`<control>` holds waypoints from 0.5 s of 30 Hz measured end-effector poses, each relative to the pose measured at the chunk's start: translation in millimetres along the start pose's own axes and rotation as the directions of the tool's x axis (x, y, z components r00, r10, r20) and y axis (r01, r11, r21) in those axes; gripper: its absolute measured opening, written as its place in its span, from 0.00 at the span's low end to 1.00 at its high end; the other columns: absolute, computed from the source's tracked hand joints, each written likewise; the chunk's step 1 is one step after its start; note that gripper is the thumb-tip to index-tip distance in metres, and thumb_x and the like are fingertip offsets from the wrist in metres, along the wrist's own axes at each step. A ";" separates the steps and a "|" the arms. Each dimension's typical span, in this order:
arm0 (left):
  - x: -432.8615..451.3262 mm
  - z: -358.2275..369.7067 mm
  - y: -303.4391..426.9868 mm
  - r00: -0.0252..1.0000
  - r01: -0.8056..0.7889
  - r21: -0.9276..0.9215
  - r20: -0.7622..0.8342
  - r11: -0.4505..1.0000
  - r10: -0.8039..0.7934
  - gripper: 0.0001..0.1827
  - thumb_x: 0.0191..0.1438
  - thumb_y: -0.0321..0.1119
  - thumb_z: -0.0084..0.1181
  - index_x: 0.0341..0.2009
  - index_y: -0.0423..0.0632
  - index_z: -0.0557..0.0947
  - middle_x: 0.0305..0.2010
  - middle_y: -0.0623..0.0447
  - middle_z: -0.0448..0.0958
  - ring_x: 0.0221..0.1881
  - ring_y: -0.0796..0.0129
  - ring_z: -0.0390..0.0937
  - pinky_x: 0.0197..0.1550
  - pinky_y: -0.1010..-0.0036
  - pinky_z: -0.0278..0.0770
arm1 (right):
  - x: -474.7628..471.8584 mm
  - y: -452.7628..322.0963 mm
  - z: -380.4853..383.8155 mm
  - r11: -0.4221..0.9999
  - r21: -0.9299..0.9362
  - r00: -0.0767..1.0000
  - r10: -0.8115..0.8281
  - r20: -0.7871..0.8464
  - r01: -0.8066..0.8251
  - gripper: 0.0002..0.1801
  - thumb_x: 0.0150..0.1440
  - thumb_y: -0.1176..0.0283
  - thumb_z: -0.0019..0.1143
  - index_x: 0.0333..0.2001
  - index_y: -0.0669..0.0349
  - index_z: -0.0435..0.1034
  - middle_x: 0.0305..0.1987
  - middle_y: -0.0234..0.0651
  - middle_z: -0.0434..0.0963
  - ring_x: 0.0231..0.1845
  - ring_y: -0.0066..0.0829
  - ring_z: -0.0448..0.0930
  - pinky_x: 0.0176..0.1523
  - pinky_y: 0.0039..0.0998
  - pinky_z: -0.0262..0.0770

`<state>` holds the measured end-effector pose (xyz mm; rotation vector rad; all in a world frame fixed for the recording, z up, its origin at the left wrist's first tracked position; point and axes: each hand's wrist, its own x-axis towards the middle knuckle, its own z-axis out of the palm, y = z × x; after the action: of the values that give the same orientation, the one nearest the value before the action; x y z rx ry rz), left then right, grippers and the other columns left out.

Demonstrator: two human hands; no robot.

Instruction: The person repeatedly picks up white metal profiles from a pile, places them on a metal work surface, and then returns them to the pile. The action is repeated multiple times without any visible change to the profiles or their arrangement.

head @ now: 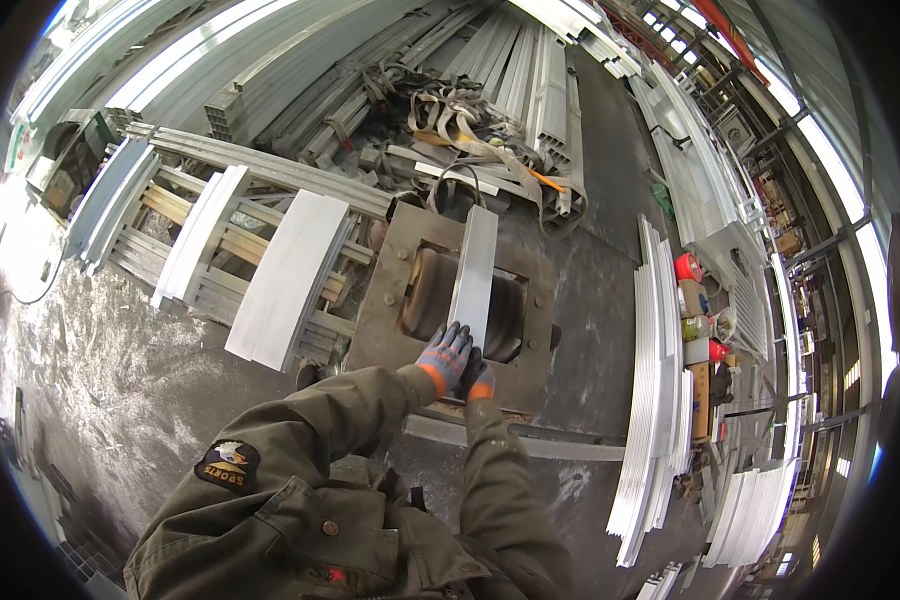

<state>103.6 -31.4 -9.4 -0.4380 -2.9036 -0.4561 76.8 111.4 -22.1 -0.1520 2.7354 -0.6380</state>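
A rectangular metal profile (476, 262) lies lengthwise across the opening of a steel-framed machine (390, 247), over a brown cylindrical roller or wheel (504, 315) that looks blurred. My left hand (447, 357), in a grey and orange work glove, lies with its fingers flat on the near end of the profile. Close beside it, my right hand (478, 377), in a dark-palmed glove with an orange cuff, is at the profile's near end, its fingers partly hidden; whether they close round it I cannot tell.
Left of the machine, wide metal profiles (289, 277) lie across a rack of rails. Beyond it are a heap of webbing slings (457, 120) and long metal tubes (544, 97). Stacked profiles (649, 390) stand to the right, beside a cardboard box (700, 401) and red-topped containers (688, 268).
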 end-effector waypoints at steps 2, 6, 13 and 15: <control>26.7 -0.2 -14.5 0.997 0.025 0.036 0.069 0.999 -0.027 0.35 0.58 0.47 0.55 0.66 0.41 0.70 0.73 0.37 0.62 0.74 0.42 0.58 0.75 0.49 0.53 | 27.9 -8.6 -17.7 0.901 -0.351 0.965 -0.262 0.031 0.255 0.31 0.61 0.41 0.53 0.44 0.62 0.74 0.37 0.51 0.84 0.40 0.51 0.85 0.40 0.47 0.79; 54.5 -4.2 -31.4 0.986 0.026 -0.030 0.163 0.999 -0.021 0.31 0.63 0.45 0.49 0.66 0.41 0.70 0.73 0.39 0.62 0.74 0.45 0.58 0.75 0.49 0.53 | 31.0 -13.7 -9.4 0.865 0.378 0.944 0.306 0.124 -0.330 0.36 0.62 0.39 0.49 0.44 0.67 0.77 0.34 0.52 0.83 0.34 0.51 0.85 0.34 0.46 0.78; -1.2 3.0 -15.7 0.963 -0.257 -0.108 0.052 0.960 0.263 0.37 0.63 0.48 0.50 0.70 0.39 0.65 0.75 0.38 0.58 0.77 0.43 0.52 0.77 0.52 0.48 | -78.3 36.3 47.2 0.848 0.492 0.935 0.313 -0.168 -0.196 0.39 0.65 0.38 0.44 0.47 0.69 0.78 0.42 0.59 0.82 0.46 0.58 0.82 0.49 0.51 0.74; -37.3 7.7 5.8 0.962 -0.241 -0.165 0.094 0.957 0.258 0.40 0.61 0.49 0.52 0.70 0.37 0.63 0.76 0.37 0.55 0.78 0.43 0.49 0.78 0.54 0.45 | -122.7 40.6 59.7 0.854 0.449 0.922 0.360 -0.145 -0.263 0.38 0.65 0.39 0.44 0.50 0.69 0.76 0.44 0.60 0.82 0.47 0.58 0.81 0.50 0.50 0.74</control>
<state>139.7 -33.3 -22.8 -0.8696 -2.8748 -0.6326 211.3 144.7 -55.1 0.4906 2.6546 -1.1855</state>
